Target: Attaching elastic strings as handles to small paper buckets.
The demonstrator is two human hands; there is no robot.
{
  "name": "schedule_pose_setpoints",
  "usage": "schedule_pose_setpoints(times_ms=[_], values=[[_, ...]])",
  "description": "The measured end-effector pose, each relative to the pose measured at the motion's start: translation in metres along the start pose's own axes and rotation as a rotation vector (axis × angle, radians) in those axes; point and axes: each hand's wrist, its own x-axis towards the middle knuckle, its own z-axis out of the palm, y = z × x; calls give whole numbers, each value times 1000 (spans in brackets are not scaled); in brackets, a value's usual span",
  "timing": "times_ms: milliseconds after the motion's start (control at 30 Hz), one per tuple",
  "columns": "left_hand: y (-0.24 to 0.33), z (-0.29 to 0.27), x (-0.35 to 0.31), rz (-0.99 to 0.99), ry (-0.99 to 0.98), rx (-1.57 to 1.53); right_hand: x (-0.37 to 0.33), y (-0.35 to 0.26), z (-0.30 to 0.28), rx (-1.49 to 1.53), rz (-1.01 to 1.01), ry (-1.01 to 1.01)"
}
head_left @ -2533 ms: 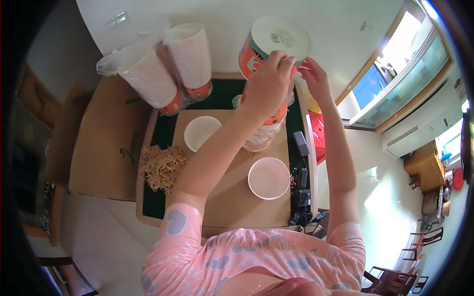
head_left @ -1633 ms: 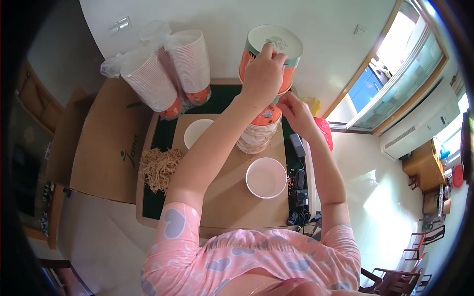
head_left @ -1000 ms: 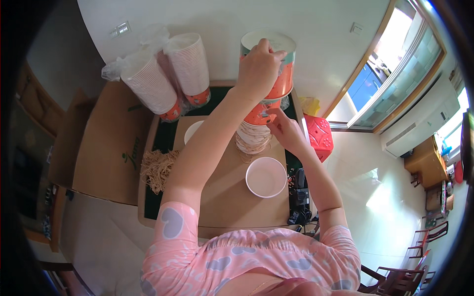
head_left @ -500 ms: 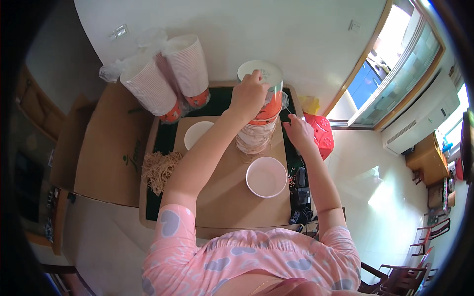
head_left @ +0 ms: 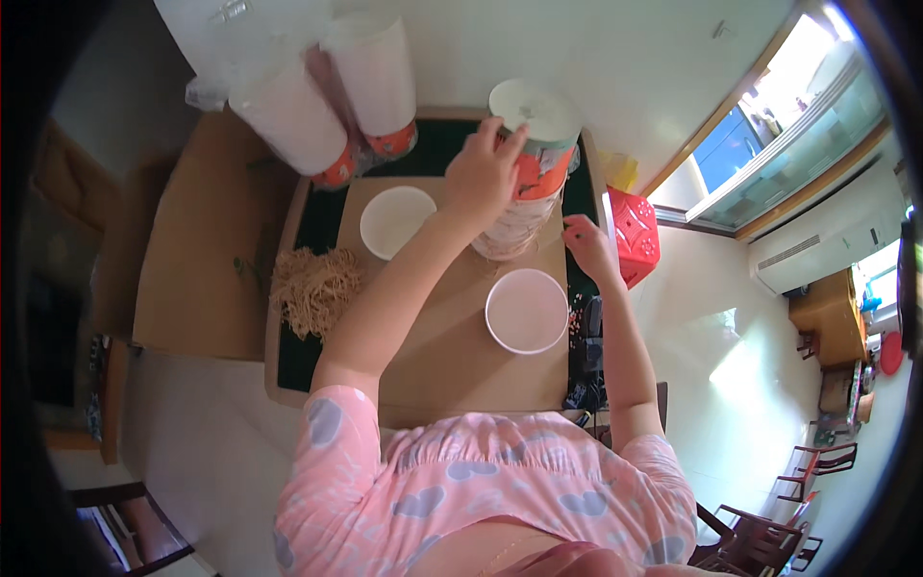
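A tall stack of paper buckets (head_left: 545,175), orange with white, stands at the far side of the table with a pale round top (head_left: 538,111). My left hand (head_left: 484,173) is at the stack's upper left side, its fingers apart, index finger reaching to the top one. To the right of the stack's base, my right hand (head_left: 591,248) is closed with curled fingers; what it may hold is too small to make out. A white paper bucket (head_left: 527,313) stands mouth up nearer me. Another white round container (head_left: 396,223) sits left of the stack, beside my left forearm.
Tan shredded paper (head_left: 313,290) lies at the table's left edge. Tall wrapped stacks of paper buckets (head_left: 370,82) stand at the back left, by a large open cardboard box (head_left: 197,279). A red plastic stool (head_left: 635,236) is right of the table; black adapters and cables (head_left: 588,337) line its right edge.
My left hand has come off the stack's top to its left side, with its fingers spreading. My right hand has drawn its fingers in beside the stack. The whole view has shifted.
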Motion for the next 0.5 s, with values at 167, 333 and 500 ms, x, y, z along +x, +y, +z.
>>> schedule_pose_setpoints(times_ms=[167,333,500], values=[[-55,-19,-107,-271,5,26,-64,50,32,-264,229,-368],[-115,-47,-272,-638,-142,178,-98,12,60,105,430,-396],[-121,-72,-375,-1078,-126,195,-121,-29,98,236,385,-375]])
